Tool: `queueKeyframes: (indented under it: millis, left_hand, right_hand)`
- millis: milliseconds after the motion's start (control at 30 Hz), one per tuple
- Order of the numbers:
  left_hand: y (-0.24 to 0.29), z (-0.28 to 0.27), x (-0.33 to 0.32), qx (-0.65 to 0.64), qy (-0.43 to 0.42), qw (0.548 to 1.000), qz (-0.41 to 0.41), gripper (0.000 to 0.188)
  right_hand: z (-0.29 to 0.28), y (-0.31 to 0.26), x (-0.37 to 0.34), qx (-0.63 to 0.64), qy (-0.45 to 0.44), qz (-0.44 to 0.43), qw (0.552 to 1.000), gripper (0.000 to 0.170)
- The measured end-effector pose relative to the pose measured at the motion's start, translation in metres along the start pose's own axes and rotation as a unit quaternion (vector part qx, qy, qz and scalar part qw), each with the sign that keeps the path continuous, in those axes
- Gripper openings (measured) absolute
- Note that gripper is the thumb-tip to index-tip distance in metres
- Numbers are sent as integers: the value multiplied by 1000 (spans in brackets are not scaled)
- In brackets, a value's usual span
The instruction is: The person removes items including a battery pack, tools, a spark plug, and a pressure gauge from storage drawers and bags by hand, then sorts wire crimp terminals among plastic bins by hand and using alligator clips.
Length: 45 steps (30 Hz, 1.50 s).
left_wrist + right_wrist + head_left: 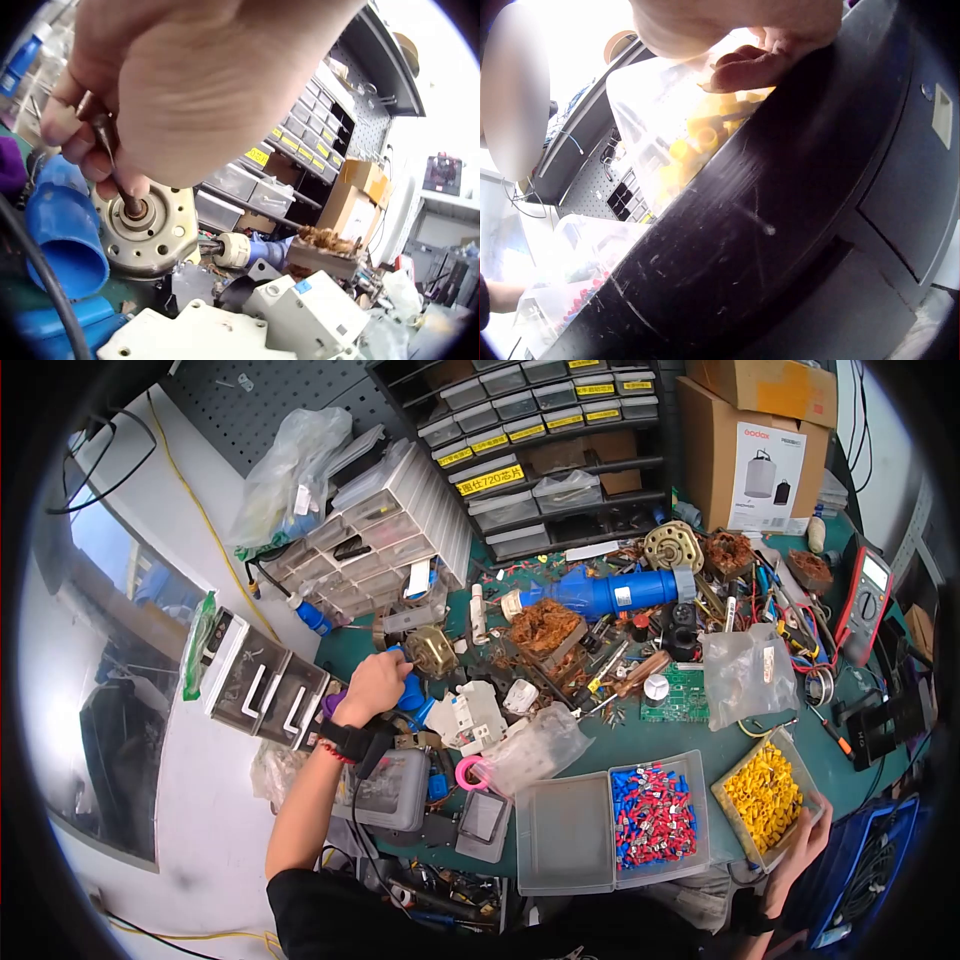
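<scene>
The left hand (375,685) is over the left part of the bench. In the left wrist view, that hand (195,90) has its fingers curled around a metal shaft (129,193) standing in the centre of a round metal part (161,240). A blue plastic tube (67,232) lies beside it. At the front right, the right hand (806,838) grips the right rim of a clear box (737,827) of yellow connectors (765,792). The right wrist view shows this hand (757,45) with fingers bent over the box (630,94).
An open two-part box (565,830) holds red and blue connectors (655,815) at the front. Behind are a blue cylinder (620,592), a green circuit board (675,697), a multimeter (865,600) and drawer cabinets (560,450). White plastic housings (315,315) lie near the left hand.
</scene>
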State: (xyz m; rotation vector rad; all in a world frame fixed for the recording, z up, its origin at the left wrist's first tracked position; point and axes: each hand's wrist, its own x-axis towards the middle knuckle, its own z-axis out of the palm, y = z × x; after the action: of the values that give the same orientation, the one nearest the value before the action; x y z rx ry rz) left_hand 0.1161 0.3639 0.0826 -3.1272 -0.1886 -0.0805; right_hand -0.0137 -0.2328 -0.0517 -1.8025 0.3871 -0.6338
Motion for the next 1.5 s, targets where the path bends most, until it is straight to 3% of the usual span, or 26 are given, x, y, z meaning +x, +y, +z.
queueKeyframes:
  millis: [67,133,267,467,533,633,800,867,933,1000,1167,1267,1400,1500]
  left_hand:
    - [-6,2,-3,-29,6,999,-12,21]
    - [-6,1,-10,-179,14,983,-24,22]
    - [4,-7,-19,-231,-2,971,-64,25]
    - [10,-2,-36,-236,-12,970,-55,31]
    - [4,11,-36,-315,-2,946,-76,31]
    - [14,7,-30,-339,-38,930,-136,30]
    - [30,13,2,-379,-48,911,-152,30]
    - [42,13,14,-506,-88,835,-198,31]
    - [54,13,26,-530,-96,819,-200,29]
    - [57,21,42,-592,-101,763,-241,27]
    - [60,31,73,-650,-109,709,-250,22]
    - [66,33,95,-646,-80,713,-261,31]
    - [59,38,129,-665,-89,698,-250,25]
    - [67,31,144,-634,-104,724,-251,25]
  right_hand:
    - [2,-2,-1,-9,-1,-8,1000,26]
    - [4,-10,-2,51,-5,55,997,26]
    - [1,5,1,42,-5,7,999,28]
    - [-1,7,2,40,-13,14,999,27]
    - [1,4,1,41,-9,13,999,27]
    - [-1,8,2,53,-13,20,998,27]
    - [-2,10,3,46,-10,16,999,26]
    - [-1,8,3,29,-12,-10,999,25]
    - [0,6,2,27,-7,-12,1000,25]
    - [4,0,2,31,-1,1,1000,22]
    - [-2,3,3,17,-11,-1,1000,24]
    - [3,-2,2,20,-7,3,1000,24]
    - [4,-4,2,15,0,19,1000,22]
    - [3,-1,2,11,2,12,1000,22]
